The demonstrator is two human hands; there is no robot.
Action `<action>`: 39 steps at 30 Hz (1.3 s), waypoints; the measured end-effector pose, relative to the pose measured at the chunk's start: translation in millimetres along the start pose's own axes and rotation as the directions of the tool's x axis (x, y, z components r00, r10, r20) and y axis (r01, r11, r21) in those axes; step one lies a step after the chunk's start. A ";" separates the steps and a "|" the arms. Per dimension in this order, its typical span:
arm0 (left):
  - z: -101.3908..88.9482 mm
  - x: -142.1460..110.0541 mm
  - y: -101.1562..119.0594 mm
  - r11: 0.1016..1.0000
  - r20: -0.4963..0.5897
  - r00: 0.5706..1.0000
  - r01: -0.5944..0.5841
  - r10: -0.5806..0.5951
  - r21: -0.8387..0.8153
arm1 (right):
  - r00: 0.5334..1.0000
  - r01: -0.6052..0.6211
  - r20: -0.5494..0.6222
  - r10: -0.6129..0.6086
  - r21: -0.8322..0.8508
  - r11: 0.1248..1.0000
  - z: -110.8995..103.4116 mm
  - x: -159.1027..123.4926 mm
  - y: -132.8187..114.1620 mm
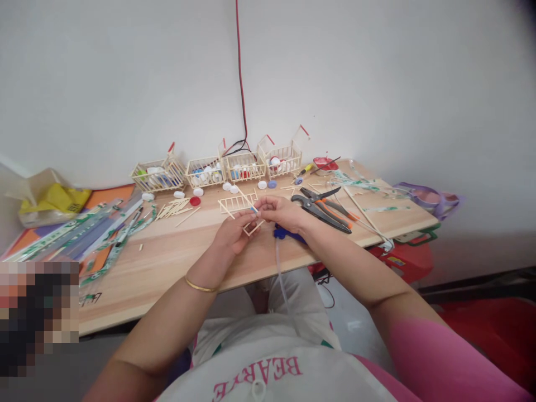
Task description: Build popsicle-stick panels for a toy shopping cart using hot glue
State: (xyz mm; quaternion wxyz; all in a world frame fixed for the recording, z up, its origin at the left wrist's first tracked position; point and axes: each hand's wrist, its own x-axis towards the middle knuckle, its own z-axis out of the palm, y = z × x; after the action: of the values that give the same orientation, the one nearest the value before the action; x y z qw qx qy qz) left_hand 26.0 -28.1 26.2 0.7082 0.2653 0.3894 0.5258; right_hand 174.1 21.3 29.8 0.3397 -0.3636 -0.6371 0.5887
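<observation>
Pale apron (268, 357) with pink lettering lies nearest the camera, on the near side of the stick frame (256, 226), the landmark here. Above the desk (167, 262), this open frame of thin wooden sticks sits between the two hands. The left hand (235, 230) holds it from the left, its fingers closed on the sticks: one stick slants up past the fingertips, and a corner juts below them toward the camera. The right hand (280, 212) reaches it from the right, thumb and fingers pinched on its upper right part. A small blue piece (253, 210) shows where the two sets of fingertips come close; which fingers grip it, I cannot tell.

Just beyond the frame lies a ladder-like stick panel (235, 203). Left of the frame are a loose stick pile (172, 209) and a red cap (195, 200); farther left lie long plastic packets (79, 231). Just to its right, partly hidden by the right forearm, is a blue glue gun (288, 233) with a translucent glue stick (280, 268) hanging toward the camera. Farther right rest black pruning shears (322, 212). Well beyond the frame, four miniature stick carts (246, 167) stand in a row, filled with small caps.
</observation>
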 end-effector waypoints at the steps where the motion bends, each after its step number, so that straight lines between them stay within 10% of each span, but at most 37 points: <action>1: -0.3 -0.2 0.1 1.000 0.005 1.000 0.009 -0.009 -0.015 | 1.000 -0.007 0.001 0.007 0.011 1.000 -2.2 1.2 0.7; 15: 0.2 -5.5 -1.1 0.957 0.071 0.956 0.281 -0.286 0.072 | 0.977 -0.107 0.198 0.083 0.114 0.988 -32.9 -3.8 -19.1; 39: 1.1 -4.6 2.3 0.989 0.057 0.988 0.144 -0.142 -0.020 | 0.982 0.004 0.191 -0.009 0.027 1.000 -23.5 4.5 -16.1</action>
State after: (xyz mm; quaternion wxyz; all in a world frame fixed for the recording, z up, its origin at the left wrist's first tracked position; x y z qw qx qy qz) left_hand 25.0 -31.8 29.9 0.7578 0.2426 0.3813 0.4707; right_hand 191.0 36.4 47.7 0.2838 -0.2988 -0.6602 0.6280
